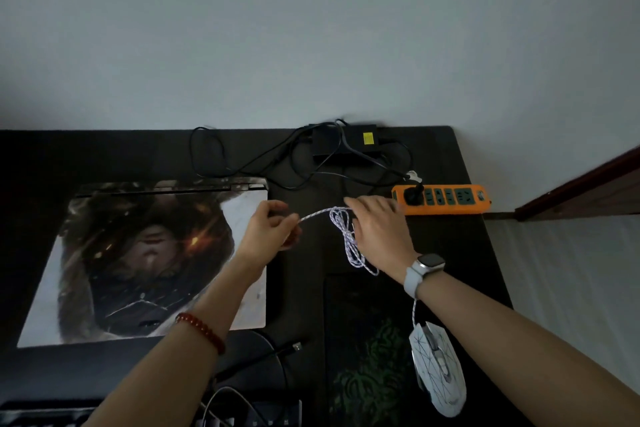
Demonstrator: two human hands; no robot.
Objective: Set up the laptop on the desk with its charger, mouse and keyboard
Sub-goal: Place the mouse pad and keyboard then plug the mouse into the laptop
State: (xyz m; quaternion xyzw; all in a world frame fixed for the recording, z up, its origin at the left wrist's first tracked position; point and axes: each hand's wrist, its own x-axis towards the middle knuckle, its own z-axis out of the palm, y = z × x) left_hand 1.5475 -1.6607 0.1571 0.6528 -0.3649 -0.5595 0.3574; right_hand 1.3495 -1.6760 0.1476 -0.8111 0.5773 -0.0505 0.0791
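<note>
We could read no brand or writing anywhere: the yellow label (367,138) on the black charger brick (343,144) at the upper centre of the desk (464,246) was too small to make out. The closed laptop (149,260) lay at centre left, its lid covered by a printed picture. Our left hand (268,227) pinched one end of the white braided mouse cable (346,239) in a clenched grip, just right of the laptop. Our right hand (379,224), a watch (424,270) on its wrist, grasped the bundled loops of the same cable, which hung knotted below the fingers. The cable ran down to the white mouse (438,367) on the dark mouse pad (367,340) at lower right. The charger's plug sat in the orange power strip (446,199) at centre right. The keyboard (41,414) showed only at the bottom left edge, with a loose black USB plug (294,346) near it
</note>
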